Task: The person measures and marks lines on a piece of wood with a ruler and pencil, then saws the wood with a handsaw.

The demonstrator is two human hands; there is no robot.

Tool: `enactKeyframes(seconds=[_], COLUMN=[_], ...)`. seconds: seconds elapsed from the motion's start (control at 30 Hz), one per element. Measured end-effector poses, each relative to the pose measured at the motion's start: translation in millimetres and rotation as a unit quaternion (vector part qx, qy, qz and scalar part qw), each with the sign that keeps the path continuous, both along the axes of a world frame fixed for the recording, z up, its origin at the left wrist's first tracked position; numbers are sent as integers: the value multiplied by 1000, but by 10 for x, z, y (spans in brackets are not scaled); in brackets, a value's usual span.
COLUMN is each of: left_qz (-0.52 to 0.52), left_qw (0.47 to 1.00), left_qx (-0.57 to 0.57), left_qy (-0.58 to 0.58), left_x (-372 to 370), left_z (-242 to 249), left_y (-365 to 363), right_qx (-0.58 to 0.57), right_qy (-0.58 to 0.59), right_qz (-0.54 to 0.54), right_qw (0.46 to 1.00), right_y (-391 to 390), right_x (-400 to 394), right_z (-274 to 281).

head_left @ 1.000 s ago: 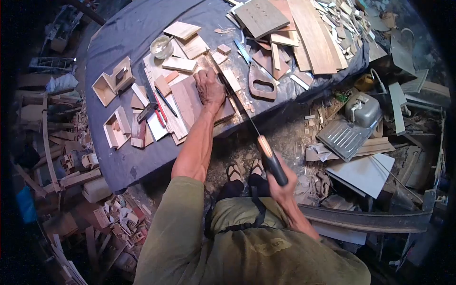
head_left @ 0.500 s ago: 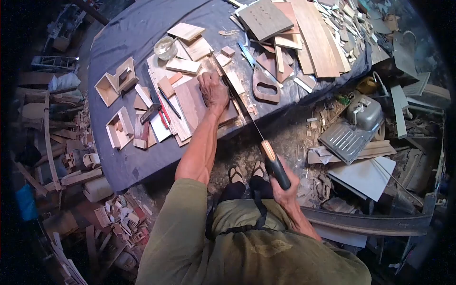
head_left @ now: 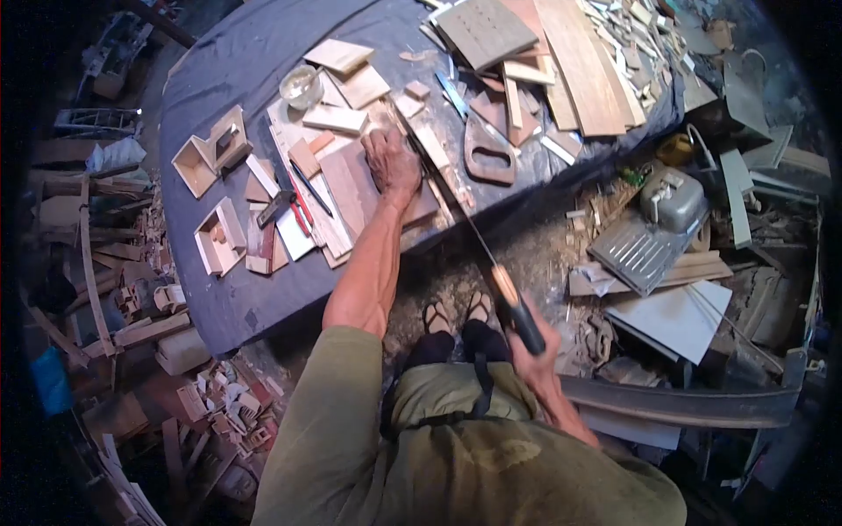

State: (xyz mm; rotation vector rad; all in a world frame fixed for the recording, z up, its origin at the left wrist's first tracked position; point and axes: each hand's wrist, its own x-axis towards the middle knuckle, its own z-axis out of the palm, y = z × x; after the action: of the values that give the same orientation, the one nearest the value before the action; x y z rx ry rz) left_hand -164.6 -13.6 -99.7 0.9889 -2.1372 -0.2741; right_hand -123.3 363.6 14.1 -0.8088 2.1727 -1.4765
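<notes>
My right hand [head_left: 538,349] is wrapped round the black and wooden handle of a long thin saw [head_left: 460,209]. Its blade runs up along the right edge of a brown board [head_left: 346,180] near the table's front edge. My left hand [head_left: 392,164] presses on that board with its fingers curled, just left of the blade; whether it pinches anything is hidden. Small light wood pieces [head_left: 338,119] and a glass jar [head_left: 301,87] stand beyond my left hand. Right of the blade lies a second handsaw [head_left: 488,153] with a brown handle.
Small open wooden boxes [head_left: 219,236], a hammer [head_left: 277,205] and red-handled pliers [head_left: 301,213] are at the left of the cloth-covered table [head_left: 289,298]. Boards [head_left: 583,70] and offcuts pile up at the back right. A metal sink [head_left: 645,237] stands on the right.
My right hand and the saw handle have moved slightly right and down, drawing the blade towards me. My left hand stays on the board. The whole view has shifted a little.
</notes>
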Motion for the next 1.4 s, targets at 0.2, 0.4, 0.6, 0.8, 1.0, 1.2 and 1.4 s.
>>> enactKeyframes(seconds=[0.2,0.4,0.6,0.8,1.0,1.2,1.4], left_qz=[-11,5,-11,-8,-13,-20,-5], left_qw=[1000,1000,1000,1000,1000,1000,1000], left_qx=[14,-5,-8,-10,-20,-9,-17], left_qy=[2,4,-5,5,-9,9,12], left_x=[-8,-32,-10,-26,-3,-6,-21], left_z=[125,57,84,71,78,51,59], left_y=[-32,-55,-50,-59,-55,-70,-64], right_qx=[4,-13,-1,-10,24,13,12], right_qy=[12,-21,31,-30,-15,-69,-14], right_qz=[-13,-14,-11,-13,-14,-11,8], right_qw=[1000,1000,999,999,1000,997,1000], right_y=[329,-101,473,-127,552,-232,298], right_x=[90,-75,147,-40,176,-90,79], right_z=[77,-114,-29,-87,17,-69,-46])
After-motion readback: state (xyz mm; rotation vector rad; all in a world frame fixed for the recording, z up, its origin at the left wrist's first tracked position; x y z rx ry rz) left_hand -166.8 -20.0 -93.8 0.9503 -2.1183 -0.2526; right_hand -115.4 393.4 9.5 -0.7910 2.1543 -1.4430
